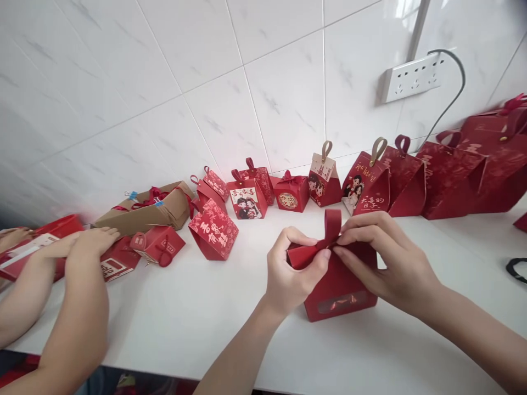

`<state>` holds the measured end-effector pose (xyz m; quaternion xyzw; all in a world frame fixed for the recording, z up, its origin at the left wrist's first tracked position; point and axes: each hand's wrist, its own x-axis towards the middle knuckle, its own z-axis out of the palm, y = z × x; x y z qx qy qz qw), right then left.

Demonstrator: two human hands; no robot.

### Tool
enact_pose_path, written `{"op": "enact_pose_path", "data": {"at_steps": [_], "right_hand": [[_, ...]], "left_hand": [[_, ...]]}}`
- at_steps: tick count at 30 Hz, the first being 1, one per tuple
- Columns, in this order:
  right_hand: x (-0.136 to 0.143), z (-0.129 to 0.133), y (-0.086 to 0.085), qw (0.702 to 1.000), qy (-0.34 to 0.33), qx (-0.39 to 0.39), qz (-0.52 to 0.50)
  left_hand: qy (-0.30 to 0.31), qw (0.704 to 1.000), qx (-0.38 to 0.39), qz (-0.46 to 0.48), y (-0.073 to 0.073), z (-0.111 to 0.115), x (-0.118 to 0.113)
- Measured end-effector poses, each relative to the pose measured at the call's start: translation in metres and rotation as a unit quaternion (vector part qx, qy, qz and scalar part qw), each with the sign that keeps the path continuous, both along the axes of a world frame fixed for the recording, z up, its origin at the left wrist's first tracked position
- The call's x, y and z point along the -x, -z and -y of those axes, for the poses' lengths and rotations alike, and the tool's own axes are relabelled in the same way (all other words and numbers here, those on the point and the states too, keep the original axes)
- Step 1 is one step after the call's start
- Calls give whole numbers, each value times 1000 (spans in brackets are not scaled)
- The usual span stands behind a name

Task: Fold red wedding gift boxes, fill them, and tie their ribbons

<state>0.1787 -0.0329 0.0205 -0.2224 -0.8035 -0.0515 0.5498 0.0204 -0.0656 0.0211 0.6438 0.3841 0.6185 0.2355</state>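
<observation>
A red paper gift box (340,288) stands upright on the white table, with a small clear window low on its near side. My left hand (294,269) pinches the folded top edge of this box between thumb and fingers. From the other side, the fingertips of my right hand (382,252) close on the base of the looped red strap (332,225) at the top. The strap's loop stands up between both hands. My fingertips hide where the strap meets the box.
Several finished red gift boxes (249,203) line the tiled wall. A cardboard tray (168,211) with red ribbons sits at left. Beside it, a co-worker's arms (84,285) reach over red boxes. A power strip (414,77) hangs on the wall; a black loop (516,270) lies at right.
</observation>
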Motion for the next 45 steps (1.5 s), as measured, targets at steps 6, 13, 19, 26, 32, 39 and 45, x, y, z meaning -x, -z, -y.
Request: {"op": "enact_pose_path", "data": {"at_steps": [6,13,19,26,32,39,45], "right_hand": [[1,-1,0,1000,-15,5,-9],[0,-1,1,1000,-16,9,-14],[1,-1,1,999,-22,19,-41],[2,0,-3,995,-29,76,-53],[0,5,-6,990,-55,126,-38],[1,4,-6,973,-73,198,-94],[3,6,-6,927,-121,292,-200]], "left_hand": [[-25,1000,-7,-11,-1,-1,0],[-41,999,-3,-7,-1,-1,-2],[-48,999,-9,-6,-1,-1,-2],[-45,999,-24,-13,-4,-2,-1],[-39,999,-26,-24,-4,-2,0],[-21,1000,-20,-12,-3,-1,0],[-13,1000,-15,-5,-2,-2,0]]}}
